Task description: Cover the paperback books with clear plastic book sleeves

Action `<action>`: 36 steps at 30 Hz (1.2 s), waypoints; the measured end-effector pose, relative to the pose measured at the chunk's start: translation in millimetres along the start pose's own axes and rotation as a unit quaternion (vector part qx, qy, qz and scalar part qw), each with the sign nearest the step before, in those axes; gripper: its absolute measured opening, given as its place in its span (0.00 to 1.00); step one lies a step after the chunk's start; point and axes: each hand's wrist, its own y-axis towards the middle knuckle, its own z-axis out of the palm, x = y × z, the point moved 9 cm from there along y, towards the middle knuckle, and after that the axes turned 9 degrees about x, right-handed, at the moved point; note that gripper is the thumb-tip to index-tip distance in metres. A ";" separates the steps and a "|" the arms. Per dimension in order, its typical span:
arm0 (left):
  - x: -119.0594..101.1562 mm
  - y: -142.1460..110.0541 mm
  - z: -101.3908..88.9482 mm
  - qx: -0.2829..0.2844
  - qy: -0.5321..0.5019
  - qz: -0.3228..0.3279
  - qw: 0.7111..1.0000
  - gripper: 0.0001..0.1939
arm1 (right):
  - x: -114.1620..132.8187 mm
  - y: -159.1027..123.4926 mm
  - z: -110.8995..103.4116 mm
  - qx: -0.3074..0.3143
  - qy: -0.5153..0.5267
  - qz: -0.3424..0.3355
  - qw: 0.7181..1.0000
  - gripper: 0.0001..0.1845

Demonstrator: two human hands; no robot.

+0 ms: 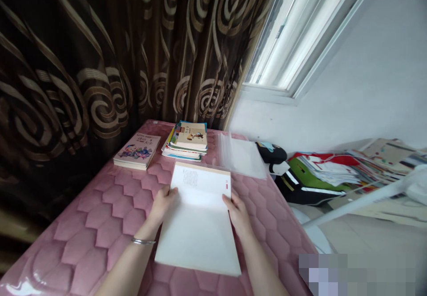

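Grasping a white book (200,234), left hand (166,201) and right hand (237,210) sit near translucent plastic sleeves (246,156).

Book (199,229): smooth matt paper. Bracelet (143,242): shiny metal. Curtain (150,51): cloth — slight sheen. Mattress (125,218): quilted — glossy, apparently plastic-covered.

Light is admitted by the window (290,34); the curtain (150,60) is left dim. Glare is caught at the near left corner of the mattress (123,198); beyond its right edge, pixelation is seen and stretching suspected.
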 end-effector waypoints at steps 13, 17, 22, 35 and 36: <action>-4.9 -0.5 -0.6 0.001 0.014 0.019 1.000 0.19 | 3.7 1.5 -1.9 0.009 -0.055 0.004 0.998 0.32; -6.4 -1.2 -3.2 -0.015 0.043 0.012 0.999 0.19 | 6.1 0.8 3.0 0.046 -0.007 0.016 0.999 0.32; -6.1 -2.2 -2.6 -0.008 0.036 0.008 0.999 0.20 | 6.5 -0.6 6.2 0.077 0.032 0.027 0.996 0.30; -2.9 -0.6 1.5 0.012 -0.055 0.032 0.998 0.16 | 11.9 -1.1 6.1 0.097 0.022 0.005 0.995 0.26; -2.4 -0.6 1.5 0.010 -0.055 0.032 0.998 0.16 | 13.7 -1.3 6.4 0.104 0.033 0.004 0.994 0.25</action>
